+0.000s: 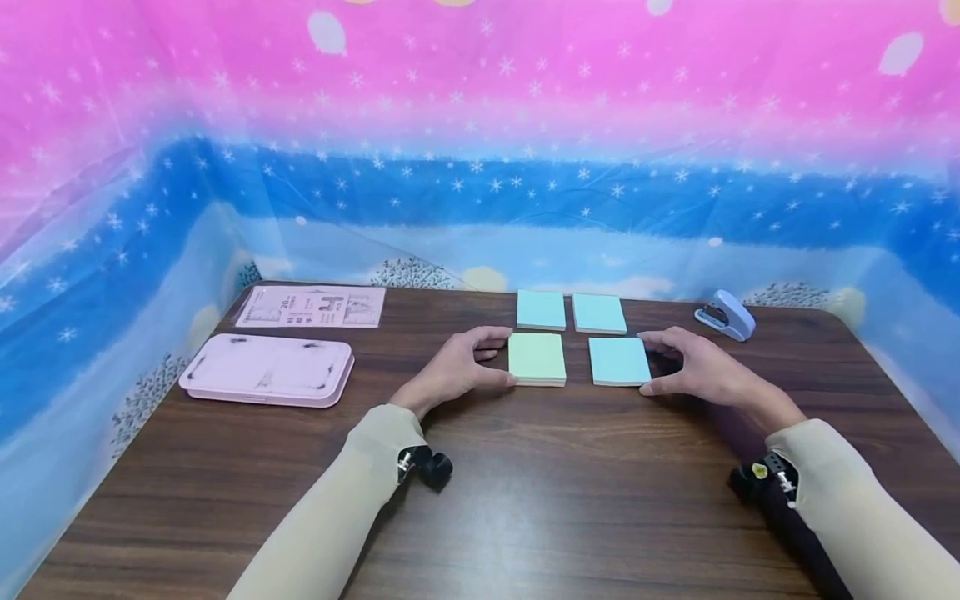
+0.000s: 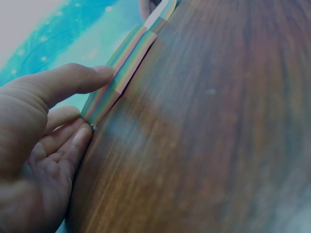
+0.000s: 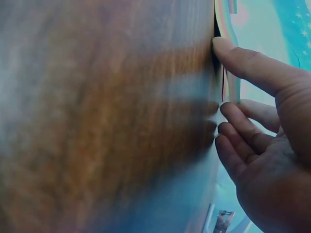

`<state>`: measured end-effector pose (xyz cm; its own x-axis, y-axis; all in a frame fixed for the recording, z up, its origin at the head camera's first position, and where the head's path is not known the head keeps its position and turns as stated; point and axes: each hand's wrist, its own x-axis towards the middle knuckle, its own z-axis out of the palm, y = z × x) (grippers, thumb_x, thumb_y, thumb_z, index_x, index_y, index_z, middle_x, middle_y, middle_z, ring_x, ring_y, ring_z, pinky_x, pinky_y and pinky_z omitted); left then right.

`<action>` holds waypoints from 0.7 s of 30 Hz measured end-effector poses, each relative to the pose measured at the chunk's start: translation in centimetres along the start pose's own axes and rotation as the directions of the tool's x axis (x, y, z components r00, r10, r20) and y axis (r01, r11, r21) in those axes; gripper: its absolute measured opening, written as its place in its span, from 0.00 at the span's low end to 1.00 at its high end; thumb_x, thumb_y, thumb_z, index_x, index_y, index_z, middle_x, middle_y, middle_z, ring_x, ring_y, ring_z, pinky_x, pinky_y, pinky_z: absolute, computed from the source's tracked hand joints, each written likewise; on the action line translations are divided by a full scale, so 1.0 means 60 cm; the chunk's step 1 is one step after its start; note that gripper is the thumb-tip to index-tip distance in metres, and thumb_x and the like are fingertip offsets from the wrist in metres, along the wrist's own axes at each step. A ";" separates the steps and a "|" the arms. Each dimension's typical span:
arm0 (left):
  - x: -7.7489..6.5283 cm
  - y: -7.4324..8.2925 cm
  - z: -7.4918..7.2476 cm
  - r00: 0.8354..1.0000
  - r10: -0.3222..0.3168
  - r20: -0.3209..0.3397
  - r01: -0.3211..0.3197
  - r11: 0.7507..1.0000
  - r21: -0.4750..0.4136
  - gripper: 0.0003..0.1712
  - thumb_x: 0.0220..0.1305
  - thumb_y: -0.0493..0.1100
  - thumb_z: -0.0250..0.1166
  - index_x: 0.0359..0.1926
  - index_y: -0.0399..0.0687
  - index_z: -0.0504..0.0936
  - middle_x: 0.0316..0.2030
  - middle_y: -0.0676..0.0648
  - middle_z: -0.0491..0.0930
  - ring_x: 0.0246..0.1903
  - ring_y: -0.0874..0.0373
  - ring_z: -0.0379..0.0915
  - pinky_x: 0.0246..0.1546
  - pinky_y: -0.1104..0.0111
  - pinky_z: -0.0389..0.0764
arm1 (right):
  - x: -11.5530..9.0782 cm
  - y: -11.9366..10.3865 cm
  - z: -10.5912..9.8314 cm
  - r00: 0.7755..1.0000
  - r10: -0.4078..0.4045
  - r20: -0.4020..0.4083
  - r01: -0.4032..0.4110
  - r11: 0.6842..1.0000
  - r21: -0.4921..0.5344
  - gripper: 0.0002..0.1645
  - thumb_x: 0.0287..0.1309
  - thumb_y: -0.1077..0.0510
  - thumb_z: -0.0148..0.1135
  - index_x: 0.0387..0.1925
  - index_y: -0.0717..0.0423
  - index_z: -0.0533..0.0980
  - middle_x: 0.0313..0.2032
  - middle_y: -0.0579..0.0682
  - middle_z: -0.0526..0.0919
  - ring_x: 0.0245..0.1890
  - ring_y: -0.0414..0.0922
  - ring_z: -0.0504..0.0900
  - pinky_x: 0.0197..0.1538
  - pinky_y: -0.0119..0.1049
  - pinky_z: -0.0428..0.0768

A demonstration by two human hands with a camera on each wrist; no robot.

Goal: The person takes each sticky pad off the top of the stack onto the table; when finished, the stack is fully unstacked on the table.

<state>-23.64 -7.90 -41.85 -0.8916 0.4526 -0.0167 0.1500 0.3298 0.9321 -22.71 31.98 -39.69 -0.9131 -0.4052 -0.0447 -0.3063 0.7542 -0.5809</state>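
Note:
A light green sticky note pad (image 1: 536, 358) lies on the table, pinched at its left side between the thumb and fingers of my left hand (image 1: 457, 364). In the left wrist view, its striped, multi-coloured edge (image 2: 121, 63) shows as two slightly offset slabs, with the thumb (image 2: 82, 80) on it. To the right, my right hand (image 1: 693, 367) grips a light blue sticky note pad (image 1: 619, 361) by its right-hand corners. The right wrist view shows that pad's thin edge (image 3: 233, 87) between thumb and fingers. A narrow gap separates the two held pads.
Two more blue-green sticky note pads, one on the left (image 1: 541, 309) and one on the right (image 1: 598, 313), lie just behind. A light purple stapler (image 1: 726, 316) stands at the back right. On the left are a pink case (image 1: 266, 369) and a printed pink sheet (image 1: 311, 306). Patterned cloth (image 1: 480, 192) surrounds the table.

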 end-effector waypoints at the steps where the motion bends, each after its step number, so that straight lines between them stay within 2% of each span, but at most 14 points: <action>1: 0.001 0.000 0.000 1.000 0.003 0.000 -0.003 1.000 0.002 0.44 0.61 0.39 0.80 0.76 0.45 0.73 0.72 0.44 0.73 0.70 0.46 0.71 0.70 0.57 0.73 | 0.001 -0.001 -0.001 1.000 0.000 0.002 0.000 1.000 -0.015 0.52 0.59 0.46 0.81 0.76 0.64 0.67 0.67 0.66 0.73 0.66 0.64 0.73 0.68 0.67 0.70; 5: 0.001 0.000 0.001 1.000 0.004 0.000 -0.004 1.000 0.011 0.44 0.60 0.39 0.81 0.76 0.45 0.73 0.72 0.43 0.73 0.70 0.45 0.71 0.70 0.57 0.73 | 0.004 -0.005 -0.002 1.000 -0.007 0.012 0.007 0.999 -0.052 0.52 0.58 0.46 0.82 0.75 0.65 0.68 0.65 0.66 0.74 0.66 0.64 0.73 0.67 0.67 0.70; 13: 0.001 0.003 0.000 1.000 -0.009 0.004 0.008 1.000 0.019 0.47 0.59 0.38 0.81 0.77 0.45 0.71 0.73 0.43 0.72 0.70 0.46 0.70 0.70 0.58 0.73 | 0.003 -0.010 -0.003 1.000 0.000 0.015 0.000 0.999 -0.042 0.52 0.59 0.44 0.81 0.75 0.66 0.69 0.66 0.67 0.73 0.67 0.65 0.72 0.68 0.68 0.69; 17: 0.002 0.004 0.001 1.000 -0.027 0.001 0.027 0.998 0.059 0.48 0.59 0.38 0.82 0.78 0.46 0.70 0.73 0.43 0.72 0.70 0.47 0.70 0.70 0.57 0.73 | -0.002 -0.010 -0.005 1.000 0.014 0.017 -0.014 1.000 -0.016 0.51 0.61 0.43 0.79 0.76 0.64 0.69 0.67 0.66 0.73 0.67 0.63 0.72 0.68 0.67 0.69; 21: 0.004 0.010 0.002 1.000 -0.015 0.004 0.015 0.993 0.119 0.48 0.59 0.37 0.82 0.78 0.45 0.69 0.72 0.42 0.72 0.70 0.46 0.71 0.69 0.57 0.74 | -0.005 -0.011 -0.009 1.000 0.020 0.007 -0.020 1.000 0.004 0.49 0.63 0.42 0.77 0.75 0.63 0.69 0.67 0.65 0.74 0.66 0.62 0.73 0.68 0.65 0.71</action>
<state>-23.69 -7.48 -41.35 -0.8921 0.4507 -0.0322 0.1867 0.4327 0.8820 -22.40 31.86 -38.86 -0.9172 -0.3936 -0.0616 -0.2870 0.7599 -0.5832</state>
